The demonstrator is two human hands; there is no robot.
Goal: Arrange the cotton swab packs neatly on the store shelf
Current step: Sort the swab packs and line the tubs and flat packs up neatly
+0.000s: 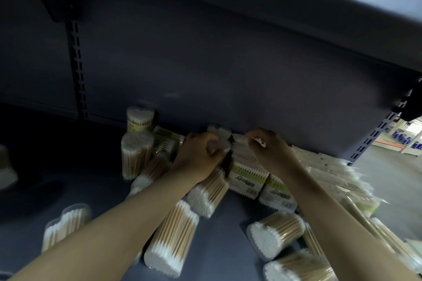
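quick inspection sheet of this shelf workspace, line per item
surface: dark grey shelf, dimly lit, another shelf board close overhead.
job's things: heart-shaped clear swab packs; two upright at back left, several toppled across the front; green-labelled boxes in a row at centre; flat bagged packs piled at right.
clutter: pale object at the far left edge, cannot tell what.
grippers: left hand grips a swab pack near the back wall; right hand pinches a small pale item.
cables: nothing seen.
surroundings: slotted uprights; bright store floor beyond the right end.
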